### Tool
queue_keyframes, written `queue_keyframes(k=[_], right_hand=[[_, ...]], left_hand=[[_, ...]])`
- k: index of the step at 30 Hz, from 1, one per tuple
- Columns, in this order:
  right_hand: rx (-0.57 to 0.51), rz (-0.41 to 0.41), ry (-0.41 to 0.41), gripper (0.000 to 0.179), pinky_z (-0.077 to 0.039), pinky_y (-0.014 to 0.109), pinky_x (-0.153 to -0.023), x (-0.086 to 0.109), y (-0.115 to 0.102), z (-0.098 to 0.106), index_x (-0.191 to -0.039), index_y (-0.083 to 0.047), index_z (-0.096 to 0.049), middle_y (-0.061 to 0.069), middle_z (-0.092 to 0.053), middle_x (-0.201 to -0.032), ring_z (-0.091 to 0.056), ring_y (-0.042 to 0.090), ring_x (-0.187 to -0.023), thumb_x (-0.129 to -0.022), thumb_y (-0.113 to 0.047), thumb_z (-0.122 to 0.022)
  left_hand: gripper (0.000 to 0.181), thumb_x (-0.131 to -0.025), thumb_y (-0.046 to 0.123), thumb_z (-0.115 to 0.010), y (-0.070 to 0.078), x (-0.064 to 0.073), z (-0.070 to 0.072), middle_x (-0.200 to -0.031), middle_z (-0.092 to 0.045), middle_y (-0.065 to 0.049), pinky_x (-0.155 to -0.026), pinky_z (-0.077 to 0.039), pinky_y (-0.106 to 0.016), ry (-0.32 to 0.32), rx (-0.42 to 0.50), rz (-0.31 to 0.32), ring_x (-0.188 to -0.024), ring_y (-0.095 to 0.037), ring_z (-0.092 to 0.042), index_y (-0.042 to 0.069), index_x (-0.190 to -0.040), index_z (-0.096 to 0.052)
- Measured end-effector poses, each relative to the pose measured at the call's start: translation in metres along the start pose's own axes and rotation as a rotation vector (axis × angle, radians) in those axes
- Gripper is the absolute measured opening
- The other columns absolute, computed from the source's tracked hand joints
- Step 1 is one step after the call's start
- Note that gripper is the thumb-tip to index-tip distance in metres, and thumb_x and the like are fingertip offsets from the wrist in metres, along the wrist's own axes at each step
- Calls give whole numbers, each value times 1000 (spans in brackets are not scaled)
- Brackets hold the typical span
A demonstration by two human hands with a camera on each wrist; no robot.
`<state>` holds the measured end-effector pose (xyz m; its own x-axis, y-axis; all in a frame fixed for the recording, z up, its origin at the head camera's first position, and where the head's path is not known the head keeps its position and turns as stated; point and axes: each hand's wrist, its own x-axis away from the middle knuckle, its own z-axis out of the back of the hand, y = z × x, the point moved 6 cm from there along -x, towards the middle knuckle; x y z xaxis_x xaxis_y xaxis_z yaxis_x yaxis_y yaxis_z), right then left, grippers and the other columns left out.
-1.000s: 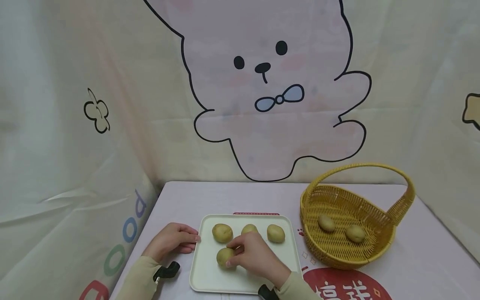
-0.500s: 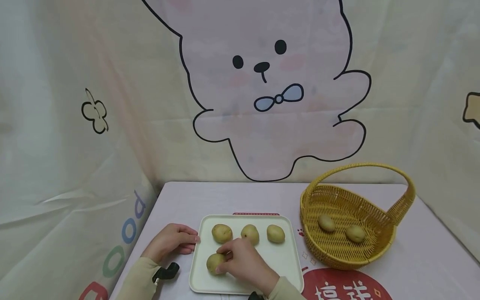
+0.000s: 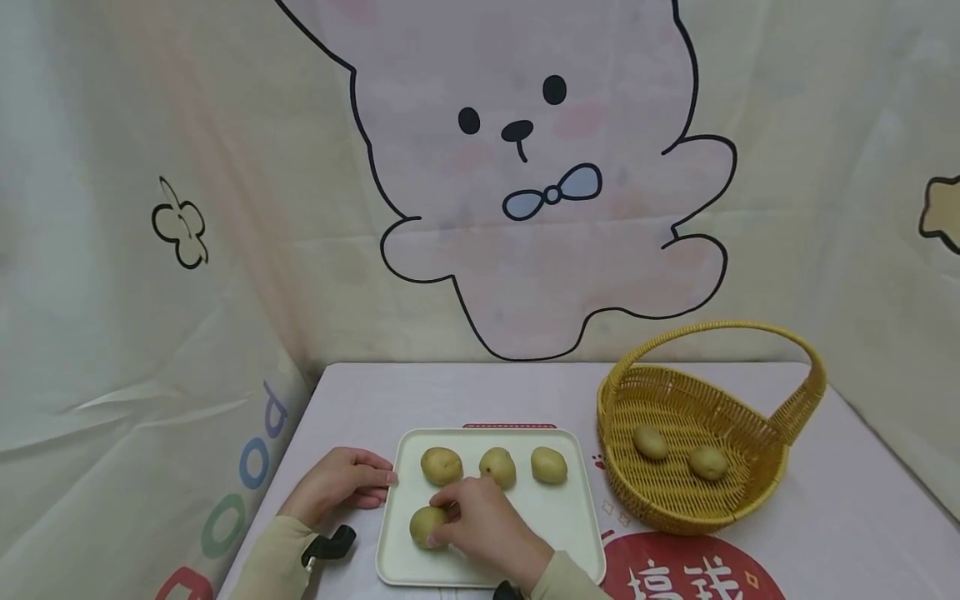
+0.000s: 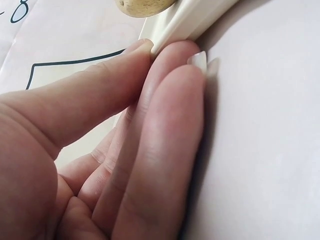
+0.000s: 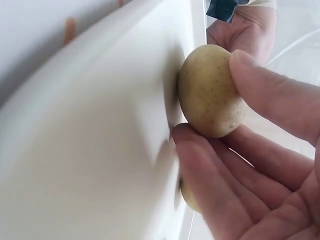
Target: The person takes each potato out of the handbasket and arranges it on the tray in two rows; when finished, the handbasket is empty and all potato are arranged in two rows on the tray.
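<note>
Potato (image 5: 207, 90) is rounded and speckled, tray (image 3: 551, 529) smooth.

Bear drawing (image 3: 525, 258) on pale backdrop (image 3: 810, 208); coloured letters (image 3: 228, 499) left, star (image 3: 943, 212) right.

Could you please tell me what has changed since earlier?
The right hand has moved its potato leftward and slightly toward the camera on the white tray. The left hand at the tray's rim, the three back potatoes and two potatoes in the wicker basket stayed put.
</note>
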<state>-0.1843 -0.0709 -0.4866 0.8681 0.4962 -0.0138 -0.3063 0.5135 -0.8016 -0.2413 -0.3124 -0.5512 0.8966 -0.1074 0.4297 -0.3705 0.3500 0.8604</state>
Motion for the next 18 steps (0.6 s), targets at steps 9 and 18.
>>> queue_keyframes(k=[9,18], right_hand=[[-21,-19,-25,43,-55,18,-74,1,4,6,-112,-5,-82,-4,-80,-94,-67,-1,-83,-74,-16,-99],[-44,-30,-43,43,-55,19,-75,1,4,8,-112,-3,-82,-2,-81,-93,-70,2,-85,-75,-17,-98]], left_hand=[[38,-91,21,-87,2,0,0,-89,-80,-7,-71,-67,-31,-2,-8,1,-76,-13,-76,-2,-118,-75],[39,-93,19,-85,3,4,-2,-90,-80,-6,-73,-67,-32,-38,28,-24,-78,-14,-76,-6,-121,-73]])
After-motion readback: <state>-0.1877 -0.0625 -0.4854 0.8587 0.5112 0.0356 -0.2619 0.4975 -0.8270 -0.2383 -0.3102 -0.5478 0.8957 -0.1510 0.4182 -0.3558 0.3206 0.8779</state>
